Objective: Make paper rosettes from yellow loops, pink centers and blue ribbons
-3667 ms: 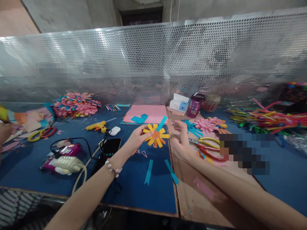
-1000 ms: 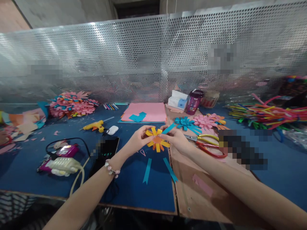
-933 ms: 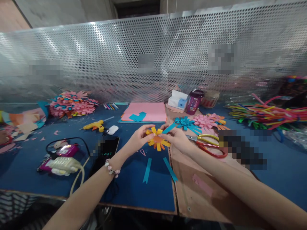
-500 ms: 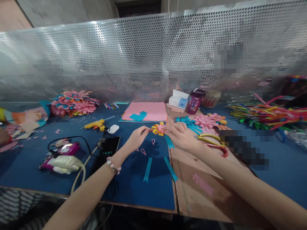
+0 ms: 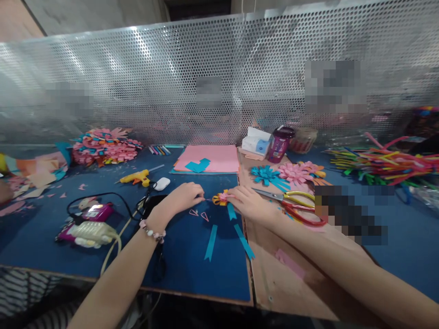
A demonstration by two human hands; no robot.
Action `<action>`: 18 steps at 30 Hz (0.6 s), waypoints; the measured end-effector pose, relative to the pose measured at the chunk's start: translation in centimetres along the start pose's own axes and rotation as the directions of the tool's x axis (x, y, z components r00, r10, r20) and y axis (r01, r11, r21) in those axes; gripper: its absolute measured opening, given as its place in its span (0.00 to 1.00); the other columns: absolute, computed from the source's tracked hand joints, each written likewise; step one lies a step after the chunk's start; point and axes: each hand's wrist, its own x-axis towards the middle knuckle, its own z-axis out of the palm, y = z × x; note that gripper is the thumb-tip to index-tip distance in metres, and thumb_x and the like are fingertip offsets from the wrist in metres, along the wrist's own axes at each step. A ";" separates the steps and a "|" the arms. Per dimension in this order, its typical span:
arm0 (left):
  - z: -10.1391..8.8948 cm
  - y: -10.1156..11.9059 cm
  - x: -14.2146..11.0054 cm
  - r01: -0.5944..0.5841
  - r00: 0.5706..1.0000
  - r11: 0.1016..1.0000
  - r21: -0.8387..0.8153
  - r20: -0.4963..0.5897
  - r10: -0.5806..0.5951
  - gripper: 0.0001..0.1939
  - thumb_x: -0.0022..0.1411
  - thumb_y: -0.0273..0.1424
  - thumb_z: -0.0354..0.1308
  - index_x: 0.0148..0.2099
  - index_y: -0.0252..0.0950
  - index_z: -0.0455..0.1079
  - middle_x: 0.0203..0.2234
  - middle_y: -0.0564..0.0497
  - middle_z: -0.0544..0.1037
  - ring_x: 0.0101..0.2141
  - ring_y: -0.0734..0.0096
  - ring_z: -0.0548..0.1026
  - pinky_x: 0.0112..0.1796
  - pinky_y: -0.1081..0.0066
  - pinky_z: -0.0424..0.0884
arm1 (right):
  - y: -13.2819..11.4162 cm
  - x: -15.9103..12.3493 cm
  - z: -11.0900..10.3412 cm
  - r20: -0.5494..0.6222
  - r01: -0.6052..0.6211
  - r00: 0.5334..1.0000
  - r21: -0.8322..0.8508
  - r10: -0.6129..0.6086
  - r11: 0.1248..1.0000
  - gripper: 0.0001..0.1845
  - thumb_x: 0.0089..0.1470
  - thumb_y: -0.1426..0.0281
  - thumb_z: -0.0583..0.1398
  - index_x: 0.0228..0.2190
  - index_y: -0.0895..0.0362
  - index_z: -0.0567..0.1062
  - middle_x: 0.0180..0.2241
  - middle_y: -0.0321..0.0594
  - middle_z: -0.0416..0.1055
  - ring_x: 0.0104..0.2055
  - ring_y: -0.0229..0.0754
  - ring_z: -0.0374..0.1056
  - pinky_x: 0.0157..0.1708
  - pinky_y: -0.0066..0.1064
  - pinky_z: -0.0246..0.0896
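Note:
A small yellow, orange and pink paper flower [image 5: 221,198] is low over the blue table, seen edge-on. My right hand [image 5: 252,206] is closed on it from the right, its fingers covering part of the flower. A blue paper strip [image 5: 232,211] hangs below the flower near my right fingers. My left hand [image 5: 187,197] is pinched just left of the flower. Something thin seems to show at its fingertips, too small to name. Pink triangular paper clips [image 5: 205,216] lie beneath. Two notched blue strips [image 5: 211,243] rest nearer the front edge.
Scissors [image 5: 302,201] lie right of my right hand, by finished-looking blue [image 5: 264,175] and pink flowers [image 5: 294,173]. A yellow glue gun [image 5: 137,177], earbud case [image 5: 162,183] and phone [image 5: 152,208] are left. Coloured paper [image 5: 214,155] is stacked behind; a purple cup [image 5: 281,145] stands back right.
The flower, earlier face-up between both hands, has turned edge-on, showing pink, and come lower. My left hand has let go of its petals and drawn left. My right hand has kept hold.

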 end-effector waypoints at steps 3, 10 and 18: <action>-0.5 0.2 -0.2 0.022 0.999 1.000 0.001 0.043 -0.022 0.11 0.58 0.40 0.58 0.37 0.38 0.74 0.34 0.48 0.77 0.38 0.63 0.72 0.43 0.68 0.63 | -0.4 0.1 -0.3 0.078 0.091 0.992 0.066 -0.096 0.994 0.10 0.59 0.76 0.53 0.41 0.62 0.73 0.43 0.49 0.70 0.43 0.47 0.64 0.40 0.38 0.62; 0.3 0.9 -0.3 -0.014 0.978 0.999 0.039 0.209 0.005 0.44 0.43 0.52 0.66 0.61 0.46 0.60 0.56 0.45 0.66 0.56 0.53 0.61 0.53 0.61 0.58 | 1.5 -1.0 2.0 -0.068 -0.087 0.990 0.405 0.125 0.910 0.09 0.58 0.72 0.55 0.41 0.57 0.72 0.43 0.46 0.68 0.44 0.44 0.66 0.43 0.38 0.66; 0.0 -1.2 -0.2 0.024 0.955 0.966 0.257 0.280 -0.098 0.32 0.51 0.53 0.60 0.58 0.53 0.64 0.62 0.49 0.59 0.61 0.51 0.53 0.57 0.57 0.52 | 2.3 -0.8 2.1 -0.214 -0.173 0.908 0.592 0.361 0.787 0.05 0.56 0.68 0.59 0.36 0.55 0.72 0.38 0.44 0.69 0.40 0.42 0.68 0.41 0.36 0.67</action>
